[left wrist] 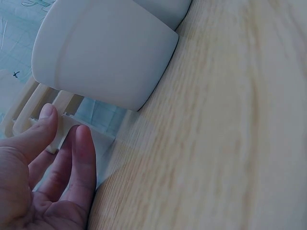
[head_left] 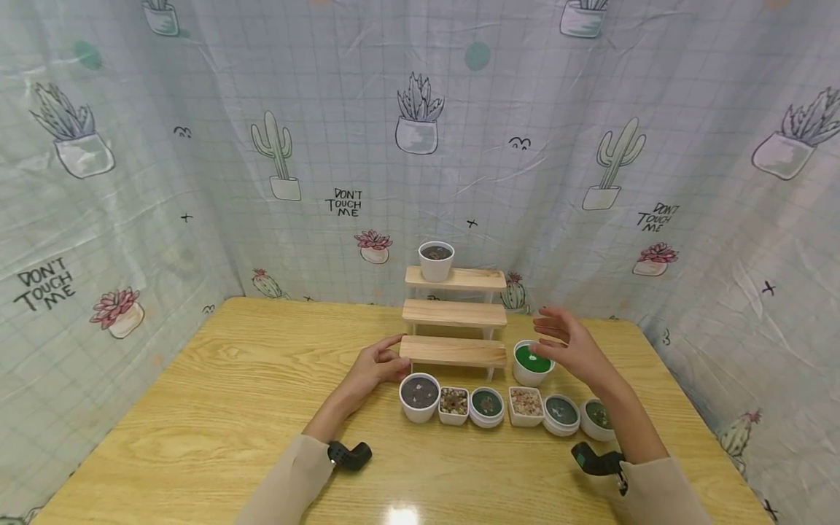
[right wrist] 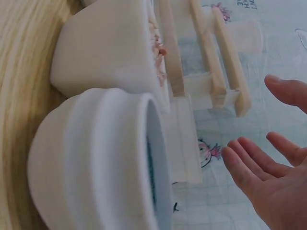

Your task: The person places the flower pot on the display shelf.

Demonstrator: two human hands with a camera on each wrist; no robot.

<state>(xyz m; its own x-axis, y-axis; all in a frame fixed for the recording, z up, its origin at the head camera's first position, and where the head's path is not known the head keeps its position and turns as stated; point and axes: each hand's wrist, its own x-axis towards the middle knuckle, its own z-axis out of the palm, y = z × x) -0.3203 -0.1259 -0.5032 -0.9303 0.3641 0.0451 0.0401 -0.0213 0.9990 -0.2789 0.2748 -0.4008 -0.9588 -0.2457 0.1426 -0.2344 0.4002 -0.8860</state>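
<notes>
A three-tier wooden display stand (head_left: 454, 350) with white legs stands at the middle back of the table. My left hand (head_left: 375, 366) grips the left end of its lowest board, with the thumb at the front corner and the index finger toward the back. In the left wrist view the fingers (left wrist: 82, 148) curl beside the stand's white leg. My right hand (head_left: 577, 351) is raised with loosely spread fingers, holding nothing. It overlaps a white pot with a bright green top (head_left: 531, 363), right of the stand. A dark-filled white pot (head_left: 436, 262) sits on the top tier.
In front of the stand runs a row of small white pots: a dark-filled one (head_left: 420, 397), a square pebble pot (head_left: 453, 406), a round one (head_left: 486, 407), a square pale-gravel pot (head_left: 526, 406) and two round ones at right (head_left: 561, 415). A printed curtain (head_left: 459, 189) hangs behind the table.
</notes>
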